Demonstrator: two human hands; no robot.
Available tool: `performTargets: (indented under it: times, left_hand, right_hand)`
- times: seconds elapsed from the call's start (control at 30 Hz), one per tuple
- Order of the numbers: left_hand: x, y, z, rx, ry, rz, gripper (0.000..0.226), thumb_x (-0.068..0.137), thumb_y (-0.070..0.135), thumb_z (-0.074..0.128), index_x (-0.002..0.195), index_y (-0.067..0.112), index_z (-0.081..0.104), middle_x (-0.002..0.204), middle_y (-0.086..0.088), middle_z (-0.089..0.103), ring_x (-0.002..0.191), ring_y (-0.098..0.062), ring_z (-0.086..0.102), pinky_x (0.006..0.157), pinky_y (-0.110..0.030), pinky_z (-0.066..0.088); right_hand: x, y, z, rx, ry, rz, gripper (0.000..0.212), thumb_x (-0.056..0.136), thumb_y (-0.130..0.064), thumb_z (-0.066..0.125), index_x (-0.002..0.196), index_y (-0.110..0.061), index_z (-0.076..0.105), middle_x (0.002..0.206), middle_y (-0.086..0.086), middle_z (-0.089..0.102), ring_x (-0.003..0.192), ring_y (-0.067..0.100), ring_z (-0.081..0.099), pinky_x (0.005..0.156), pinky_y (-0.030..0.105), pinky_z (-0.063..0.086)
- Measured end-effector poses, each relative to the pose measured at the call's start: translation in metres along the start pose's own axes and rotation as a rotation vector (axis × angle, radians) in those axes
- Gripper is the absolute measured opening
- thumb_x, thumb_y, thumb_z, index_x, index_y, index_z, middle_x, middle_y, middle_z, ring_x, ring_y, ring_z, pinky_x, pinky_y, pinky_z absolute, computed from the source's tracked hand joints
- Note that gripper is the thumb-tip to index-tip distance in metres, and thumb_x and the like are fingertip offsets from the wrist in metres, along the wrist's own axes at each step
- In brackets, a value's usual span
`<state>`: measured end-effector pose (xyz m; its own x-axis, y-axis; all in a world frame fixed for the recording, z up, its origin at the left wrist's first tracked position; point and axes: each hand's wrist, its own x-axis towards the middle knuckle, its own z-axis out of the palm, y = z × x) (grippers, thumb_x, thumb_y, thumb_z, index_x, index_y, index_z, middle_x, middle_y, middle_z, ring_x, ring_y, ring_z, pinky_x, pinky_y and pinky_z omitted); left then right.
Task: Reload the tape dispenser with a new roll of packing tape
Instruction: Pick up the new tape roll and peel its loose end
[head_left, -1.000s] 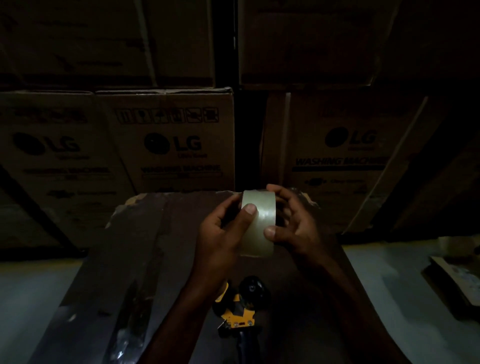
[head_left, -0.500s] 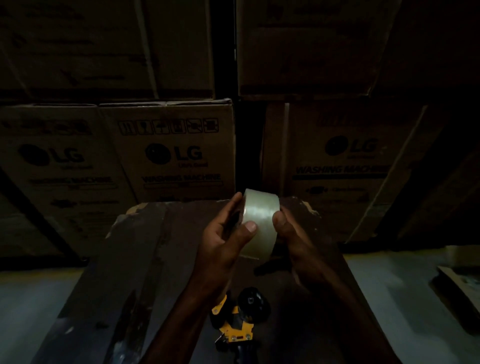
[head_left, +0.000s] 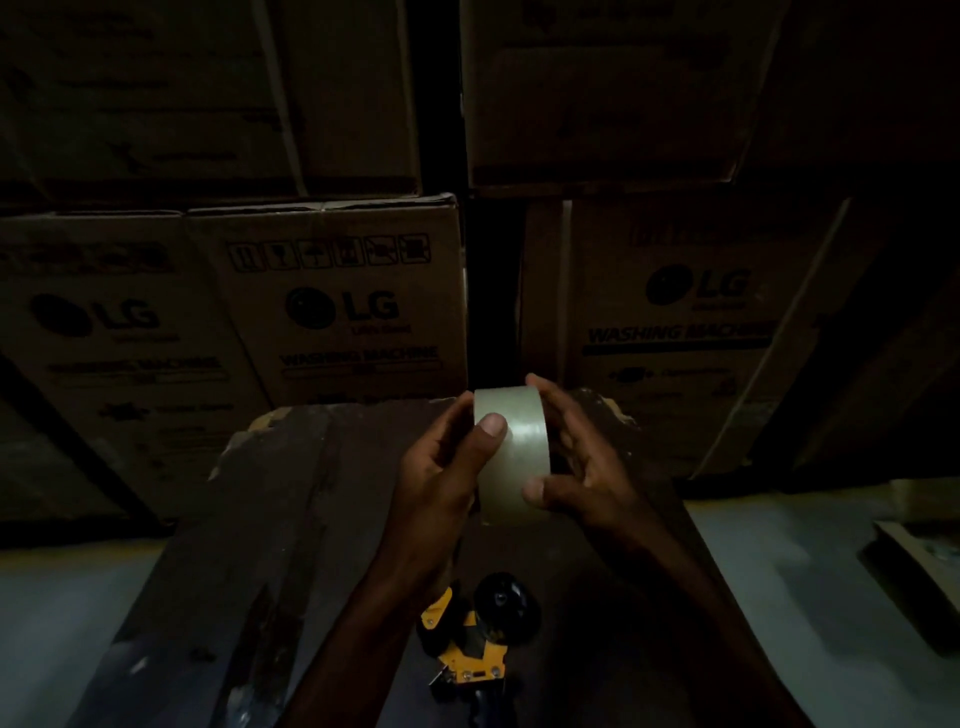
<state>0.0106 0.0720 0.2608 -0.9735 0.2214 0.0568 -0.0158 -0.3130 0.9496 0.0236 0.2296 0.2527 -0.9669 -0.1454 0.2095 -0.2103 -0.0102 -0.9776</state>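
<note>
Stacked brown cardboard washing-machine boxes (head_left: 332, 306) stand beyond the dark worn table (head_left: 291, 519). The yellow-and-black tape dispenser (head_left: 475, 639) lies near. Both hands, left (head_left: 441, 483) and right (head_left: 587, 467), grip the pale clear tape roll (head_left: 514, 452), now turned edge-on, right thumb lower.

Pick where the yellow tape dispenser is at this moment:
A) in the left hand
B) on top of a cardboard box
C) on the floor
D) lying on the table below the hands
D: the tape dispenser lies on the table, while both hands hold the tape roll above it.
</note>
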Motion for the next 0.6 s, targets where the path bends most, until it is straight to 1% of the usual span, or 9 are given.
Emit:
performTargets:
  times: [0.1, 0.2, 0.23, 0.3, 0.33, 0.4, 0.47, 0.5, 0.6]
  left_hand:
    - [0.0, -0.001, -0.001, -0.001, -0.004, 0.019, 0.049, 0.07, 0.044, 0.07, 0.116, 0.03, 0.068, 0.114, -0.006, 0.072, 0.102, -0.027, 0.07, 0.074, -0.039, 0.058]
    - [-0.003, -0.004, -0.001, 0.023, 0.007, 0.06, 0.059, 0.067, 0.043, 0.075, 0.124, 0.029, 0.062, 0.119, -0.002, 0.071, 0.107, -0.024, 0.069, 0.075, -0.035, 0.058]
    - [-0.004, -0.005, 0.0, 0.033, 0.018, 0.072, 0.069, 0.064, 0.046, 0.08, 0.127, 0.029, 0.059, 0.123, -0.001, 0.069, 0.112, -0.024, 0.067, 0.08, -0.037, 0.057]
    - [-0.006, -0.007, -0.001, 0.069, 0.027, 0.095, 0.086, 0.057, 0.054, 0.084, 0.133, 0.028, 0.054, 0.135, -0.002, 0.062, 0.124, -0.025, 0.059, 0.096, -0.047, 0.052]
    - [-0.007, -0.007, -0.001, 0.092, 0.022, 0.113, 0.088, 0.058, 0.054, 0.084, 0.135, 0.028, 0.052, 0.14, -0.003, 0.057, 0.129, -0.025, 0.054, 0.103, -0.052, 0.047]
    - [-0.008, -0.008, -0.002, 0.127, 0.007, 0.14, 0.085, 0.061, 0.052, 0.082, 0.136, 0.029, 0.05, 0.145, -0.003, 0.052, 0.133, -0.025, 0.05, 0.108, -0.057, 0.04]
    - [-0.008, -0.008, -0.003, 0.138, 0.0, 0.142, 0.08, 0.065, 0.049, 0.078, 0.137, 0.029, 0.049, 0.144, -0.003, 0.052, 0.132, -0.024, 0.051, 0.106, -0.055, 0.043]
    - [-0.007, -0.007, -0.004, 0.136, -0.005, 0.14, 0.078, 0.067, 0.047, 0.076, 0.137, 0.029, 0.049, 0.143, -0.002, 0.054, 0.13, -0.023, 0.054, 0.103, -0.05, 0.047]
    - [-0.003, -0.003, -0.005, 0.095, -0.02, 0.11, 0.069, 0.069, 0.047, 0.072, 0.132, 0.029, 0.053, 0.132, -0.001, 0.063, 0.117, -0.018, 0.064, 0.085, -0.032, 0.056]
  right_hand:
    - [0.003, 0.001, 0.003, 0.064, 0.035, 0.014, 0.079, 0.065, -0.037, 0.073, 0.138, -0.043, 0.043, 0.137, 0.001, 0.055, 0.118, 0.016, 0.061, 0.081, 0.036, 0.058]
    - [0.005, -0.001, 0.007, 0.115, 0.094, 0.026, 0.063, 0.07, -0.044, 0.068, 0.13, -0.038, 0.05, 0.128, 0.003, 0.062, 0.113, 0.024, 0.064, 0.079, 0.038, 0.058]
    - [0.006, -0.003, 0.008, 0.128, 0.109, 0.034, 0.061, 0.071, -0.046, 0.066, 0.129, -0.036, 0.05, 0.124, 0.002, 0.064, 0.108, 0.023, 0.066, 0.075, 0.036, 0.058]
    - [0.007, -0.006, 0.008, 0.139, 0.143, 0.057, 0.06, 0.075, -0.047, 0.064, 0.131, -0.031, 0.049, 0.116, -0.003, 0.068, 0.099, 0.018, 0.07, 0.069, 0.031, 0.058]
    - [0.007, -0.007, 0.008, 0.135, 0.154, 0.064, 0.059, 0.077, -0.045, 0.062, 0.133, -0.03, 0.048, 0.11, -0.008, 0.07, 0.096, 0.015, 0.071, 0.067, 0.03, 0.058]
    - [0.008, -0.008, 0.008, 0.116, 0.156, 0.06, 0.064, 0.076, -0.046, 0.063, 0.135, -0.029, 0.045, 0.102, -0.018, 0.072, 0.093, 0.012, 0.071, 0.065, 0.028, 0.058]
    - [0.009, -0.009, 0.009, 0.109, 0.144, 0.055, 0.074, 0.069, -0.051, 0.066, 0.136, -0.032, 0.043, 0.105, -0.013, 0.073, 0.095, 0.013, 0.071, 0.064, 0.026, 0.057]
    - [0.009, -0.008, 0.01, 0.118, 0.142, 0.052, 0.076, 0.066, -0.052, 0.066, 0.136, -0.033, 0.043, 0.108, -0.008, 0.073, 0.096, 0.015, 0.071, 0.065, 0.026, 0.057]
    - [0.01, -0.002, 0.01, 0.103, 0.171, 0.026, 0.072, 0.062, -0.046, 0.072, 0.13, -0.04, 0.046, 0.116, -0.004, 0.07, 0.108, 0.019, 0.068, 0.073, 0.033, 0.057]
